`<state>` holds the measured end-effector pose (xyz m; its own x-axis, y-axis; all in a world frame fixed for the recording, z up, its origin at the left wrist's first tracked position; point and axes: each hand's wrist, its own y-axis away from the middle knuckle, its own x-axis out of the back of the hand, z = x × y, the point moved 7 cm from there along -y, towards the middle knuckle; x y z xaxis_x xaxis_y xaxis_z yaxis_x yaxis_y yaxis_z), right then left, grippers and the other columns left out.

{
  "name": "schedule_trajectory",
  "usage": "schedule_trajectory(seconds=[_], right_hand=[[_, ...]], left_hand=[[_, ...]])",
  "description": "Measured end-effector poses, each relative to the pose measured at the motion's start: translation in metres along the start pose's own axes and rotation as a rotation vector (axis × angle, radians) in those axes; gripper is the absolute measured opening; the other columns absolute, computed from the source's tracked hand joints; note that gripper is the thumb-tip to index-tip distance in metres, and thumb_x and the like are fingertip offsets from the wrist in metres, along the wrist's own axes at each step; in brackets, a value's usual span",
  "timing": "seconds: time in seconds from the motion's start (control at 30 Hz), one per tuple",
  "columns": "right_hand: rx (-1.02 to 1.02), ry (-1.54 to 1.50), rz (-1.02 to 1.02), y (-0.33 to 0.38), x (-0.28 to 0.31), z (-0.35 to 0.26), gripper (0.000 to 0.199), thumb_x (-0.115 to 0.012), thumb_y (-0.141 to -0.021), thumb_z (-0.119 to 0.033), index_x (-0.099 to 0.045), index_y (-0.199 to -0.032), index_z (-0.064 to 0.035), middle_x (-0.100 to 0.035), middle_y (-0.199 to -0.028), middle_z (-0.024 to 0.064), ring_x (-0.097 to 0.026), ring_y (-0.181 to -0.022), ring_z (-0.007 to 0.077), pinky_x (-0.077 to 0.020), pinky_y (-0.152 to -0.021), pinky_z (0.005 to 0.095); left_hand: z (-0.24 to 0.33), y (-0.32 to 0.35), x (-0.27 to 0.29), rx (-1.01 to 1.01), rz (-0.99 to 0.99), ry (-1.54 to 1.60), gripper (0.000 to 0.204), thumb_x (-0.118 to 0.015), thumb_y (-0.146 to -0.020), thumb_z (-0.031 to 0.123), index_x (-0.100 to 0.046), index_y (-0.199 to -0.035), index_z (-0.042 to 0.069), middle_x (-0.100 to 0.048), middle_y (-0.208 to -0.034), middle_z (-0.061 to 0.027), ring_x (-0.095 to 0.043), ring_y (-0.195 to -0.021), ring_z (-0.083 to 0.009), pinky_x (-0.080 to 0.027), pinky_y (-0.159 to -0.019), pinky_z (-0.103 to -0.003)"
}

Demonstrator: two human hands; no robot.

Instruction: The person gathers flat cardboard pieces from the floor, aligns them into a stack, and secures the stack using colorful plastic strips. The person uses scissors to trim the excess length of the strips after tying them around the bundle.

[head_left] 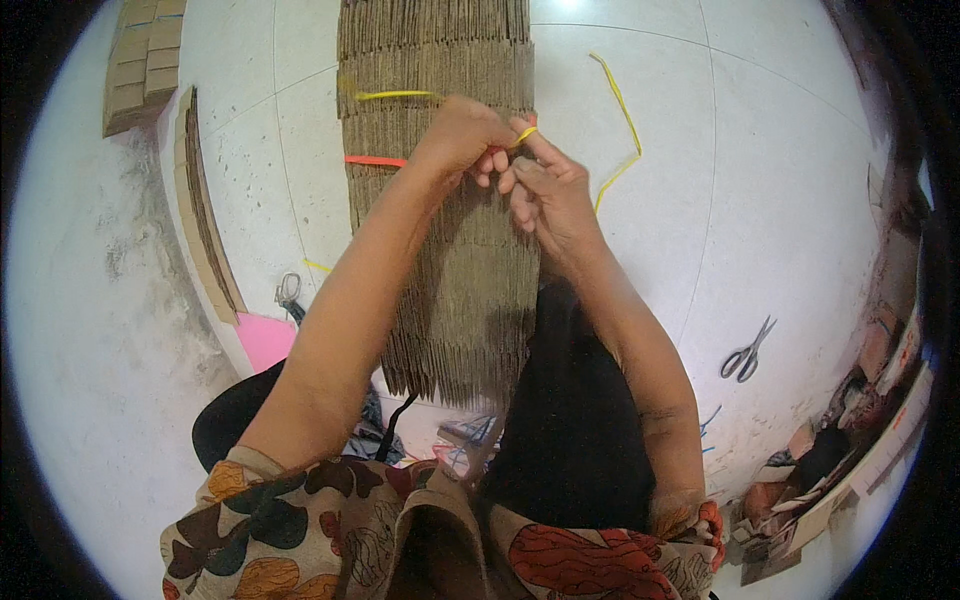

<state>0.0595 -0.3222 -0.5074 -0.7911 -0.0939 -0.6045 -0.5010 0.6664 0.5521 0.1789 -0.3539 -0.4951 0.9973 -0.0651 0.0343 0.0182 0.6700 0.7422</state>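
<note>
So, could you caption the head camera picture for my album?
Left fingers and right fingers handling a yellow strap over stacked cardboard, with scissors on the pale floor.

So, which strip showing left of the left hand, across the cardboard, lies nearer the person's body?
The red strip; the yellow strip crosses the cardboard stack farther from the body.

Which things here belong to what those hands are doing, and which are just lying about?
Seemingly part of the work: left hand; right hand; ribbed cardboard bundle; yellow strip; red strip.
Apparently lying about: scissors; pink sheet; cardboard stack at upper left.
</note>
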Motion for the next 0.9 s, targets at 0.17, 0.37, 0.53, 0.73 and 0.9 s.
schedule_trajectory(seconds=[0.17,0.37,0.53,0.73,0.9], right_hand=[[0.344,0.882,0.031,-0.011,0.010,-0.034,0.017,-0.053,-0.085,-0.016,-0.062,-0.087,-0.0016,-0.059,-0.066,0.0102,-0.057,-0.056,0.0206,-0.0441,-0.054,0.0316],[0.225,0.883,0.124,-0.020,0.043,-0.027,0.017,-0.056,-0.079,-0.015,-0.060,-0.071,-0.0002,-0.057,-0.060,0.0103,-0.054,-0.054,0.0208,-0.0410,-0.049,0.0308],[0.011,0.130,0.172,-0.037,0.061,0.008,0.017,-0.057,-0.077,-0.006,-0.050,-0.061,-0.0037,-0.054,-0.062,0.0044,-0.047,-0.048,0.0101,-0.0368,-0.040,0.0216],[0.177,-0.440,-0.012,-0.039,0.034,-0.001,0.023,-0.056,-0.085,-0.017,-0.048,-0.069,-0.0027,-0.056,-0.067,0.0093,-0.044,-0.045,0.0116,-0.0341,-0.037,0.0212],[-0.024,-0.101,-0.067,-0.049,0.028,-0.008,0.028,-0.055,-0.089,-0.024,-0.044,-0.068,-0.0072,-0.049,-0.058,0.0034,-0.035,-0.038,0.0082,-0.0269,-0.033,0.0208]], left_hand=[[0.012,-0.005,-0.006,-0.178,-0.216,-0.315,0.017,-0.060,-0.081,0.012,-0.062,-0.071,-0.001,-0.059,-0.060,-0.0056,-0.054,-0.050,-0.0107,-0.044,-0.046,-0.025],[0.019,0.028,0.039,-0.818,0.241,-1.236,0.015,-0.059,-0.083,0.019,-0.063,-0.077,0.005,-0.058,-0.065,-0.0104,-0.059,-0.062,-0.0162,-0.046,-0.057,-0.032],[0.003,0.028,0.052,-0.523,0.166,-0.438,0.026,-0.056,-0.087,0.024,-0.057,-0.071,0.004,-0.061,-0.071,-0.0107,-0.059,-0.064,-0.0188,-0.048,-0.059,-0.032],[-0.005,0.005,0.010,-0.386,-0.170,0.434,0.036,-0.050,-0.092,0.029,-0.043,-0.064,0.008,-0.054,-0.066,-0.0063,-0.055,-0.061,-0.0168,-0.047,-0.055,-0.028],[-0.012,-0.004,0.014,-0.262,-0.154,0.298,0.036,-0.049,-0.093,0.030,-0.042,-0.064,0.009,-0.041,-0.056,0.0000,-0.045,-0.051,-0.0106,-0.037,-0.045,-0.023]])
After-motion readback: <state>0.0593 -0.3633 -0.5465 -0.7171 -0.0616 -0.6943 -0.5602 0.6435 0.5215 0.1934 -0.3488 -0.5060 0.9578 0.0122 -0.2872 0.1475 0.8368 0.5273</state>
